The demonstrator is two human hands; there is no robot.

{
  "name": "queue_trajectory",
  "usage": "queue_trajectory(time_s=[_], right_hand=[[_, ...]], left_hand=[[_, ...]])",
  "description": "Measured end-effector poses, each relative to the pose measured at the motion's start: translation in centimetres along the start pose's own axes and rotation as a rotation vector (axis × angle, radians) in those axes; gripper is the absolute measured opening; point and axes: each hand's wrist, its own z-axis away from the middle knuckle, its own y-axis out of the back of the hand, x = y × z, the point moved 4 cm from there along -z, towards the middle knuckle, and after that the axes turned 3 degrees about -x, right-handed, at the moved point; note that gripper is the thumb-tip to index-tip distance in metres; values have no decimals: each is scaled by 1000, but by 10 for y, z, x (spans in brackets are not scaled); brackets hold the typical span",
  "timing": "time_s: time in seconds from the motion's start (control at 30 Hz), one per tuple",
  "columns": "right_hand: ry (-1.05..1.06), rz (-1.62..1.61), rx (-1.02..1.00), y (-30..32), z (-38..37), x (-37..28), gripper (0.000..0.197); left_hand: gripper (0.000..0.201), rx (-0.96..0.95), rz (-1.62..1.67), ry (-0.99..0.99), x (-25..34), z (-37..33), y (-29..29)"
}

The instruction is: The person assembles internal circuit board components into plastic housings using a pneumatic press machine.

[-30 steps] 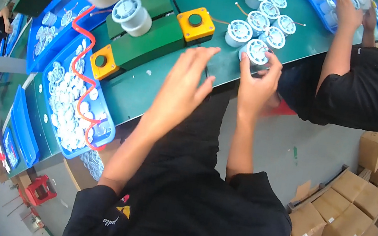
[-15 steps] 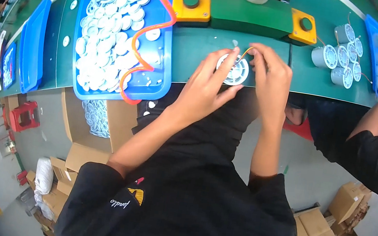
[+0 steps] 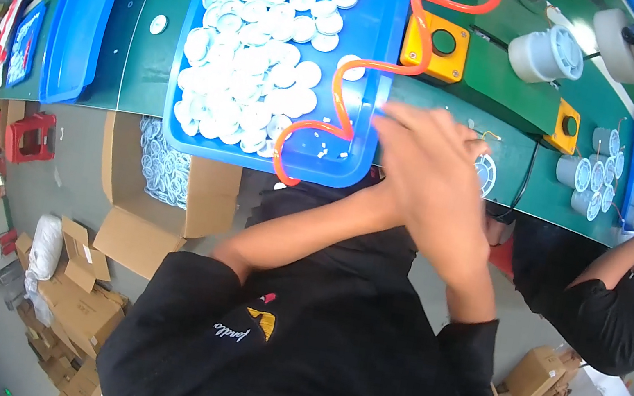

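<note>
My right hand [image 3: 438,176] reaches across in front of my left, its blurred fingers pointing left at the right edge of a blue tray [image 3: 378,33]. Whether it holds anything is unclear. Most of my left hand [image 3: 473,145] is hidden behind it; only some fingertips show. Beside those fingertips is a round white slotted housing [image 3: 486,175], partly covered by my right hand, with a short yellow-orange wire [image 3: 492,135] above it. The left hand's grip on the housing cannot be made out. White round discs [image 3: 245,75] lie heaped in the tray.
A coiled red-orange hose [image 3: 346,103] crosses the tray. Behind the hands stands a green fixture [image 3: 502,78] with yellow button boxes [image 3: 443,45] and a white cylinder [image 3: 545,55]. Several wired housings [image 3: 596,176] stand right, near a co-worker's arm [image 3: 614,262]. An open carton [image 3: 213,198] sits below.
My right hand has left the wire and swung left over my left hand toward the tray. The view has shifted, so the tray and fixture appear farther right.
</note>
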Motion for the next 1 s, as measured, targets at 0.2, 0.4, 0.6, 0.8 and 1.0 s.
queue_trajectory(time_s=[0.2,0.4,0.6,0.8,1.0], right_hand=[[66,234,-179,-65,-56,7,21],[-19,47,-227,-55,-49,10,29],[-791,-513,351,29,44,52,19],[-793,-442,395,12,98,68,14],[-777,-350,475,9,101,67,18]], left_hand=[[63,14,-22,-49,-1,2,7],[50,-3,0,-37,-10,10,-11],[66,-89,100,11,4,-5,27],[68,-72,61,-58,8,-10,27],[68,-55,90,-59,11,-3,18]])
